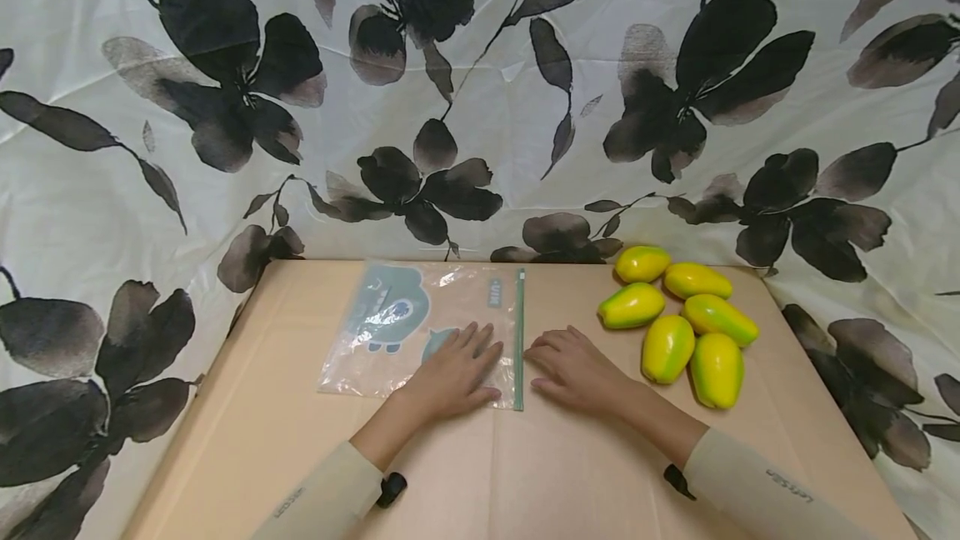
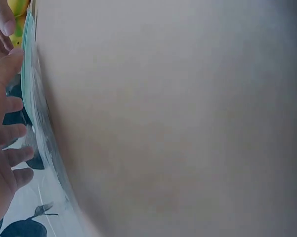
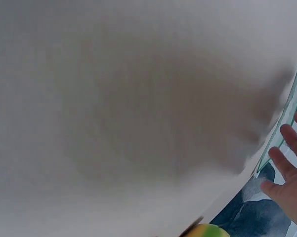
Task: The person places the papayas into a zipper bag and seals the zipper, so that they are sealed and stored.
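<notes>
A clear zip bag point(image 1: 461, 290) with a blue animal print lies flat, its green zip edge point(image 1: 519, 340) on the right side. On the bag's lower right part rests my left hand point(image 1: 457, 369), fingers fairly straight and slightly spread. Just right of the zip edge, my right hand point(image 1: 573, 369) lies low over the cardboard with relaxed fingers, holding nothing. The left wrist view shows the left hand point(image 2: 2, 133) beside the green zip strip point(image 2: 25, 74). Fingers of the right hand point(image 3: 289, 182) appear near that strip in the right wrist view.
Several yellow-green papayas point(image 1: 667, 348) sit grouped at the right of the cardboard surface point(image 1: 585, 473), near the right forearm. A white cloth point(image 1: 525, 123) with dark flower prints hangs behind the far edge and shows along both sides.
</notes>
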{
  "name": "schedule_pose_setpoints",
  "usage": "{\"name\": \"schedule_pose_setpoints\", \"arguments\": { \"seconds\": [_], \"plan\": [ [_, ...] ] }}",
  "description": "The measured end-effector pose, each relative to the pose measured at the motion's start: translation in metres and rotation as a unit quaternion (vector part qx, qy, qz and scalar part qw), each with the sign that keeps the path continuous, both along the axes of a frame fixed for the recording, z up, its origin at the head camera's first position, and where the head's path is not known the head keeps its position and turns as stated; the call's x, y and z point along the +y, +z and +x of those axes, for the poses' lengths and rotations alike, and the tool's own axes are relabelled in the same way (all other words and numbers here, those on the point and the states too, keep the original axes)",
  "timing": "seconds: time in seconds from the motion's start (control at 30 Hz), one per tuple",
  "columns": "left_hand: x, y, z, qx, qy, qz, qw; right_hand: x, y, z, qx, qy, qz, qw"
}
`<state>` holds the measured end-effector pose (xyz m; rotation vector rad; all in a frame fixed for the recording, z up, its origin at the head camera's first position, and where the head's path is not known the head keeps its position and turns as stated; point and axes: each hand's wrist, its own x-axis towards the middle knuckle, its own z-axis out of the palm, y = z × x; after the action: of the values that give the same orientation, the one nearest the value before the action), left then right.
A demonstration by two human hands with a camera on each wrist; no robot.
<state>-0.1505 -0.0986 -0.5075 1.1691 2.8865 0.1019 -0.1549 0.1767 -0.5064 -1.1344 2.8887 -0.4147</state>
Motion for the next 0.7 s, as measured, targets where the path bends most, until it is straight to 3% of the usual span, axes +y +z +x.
{"name": "schedule_pose_setpoints", "arguments": {
  "seconds": [0.37, 0.7],
  "plan": [
    [0.012, -0.007, -0.002, -0.044, -0.013, 0.047, 0.9978, -0.012, -0.004, -0.002, 0.029, 0.030, -0.017, 0.9990],
    [0.015, -0.006, -0.003, -0.077, 0.004, 0.047, 0.9959, -0.021, -0.011, 0.001, 0.013, -0.027, 0.016, 0.9994]
  ]
}}
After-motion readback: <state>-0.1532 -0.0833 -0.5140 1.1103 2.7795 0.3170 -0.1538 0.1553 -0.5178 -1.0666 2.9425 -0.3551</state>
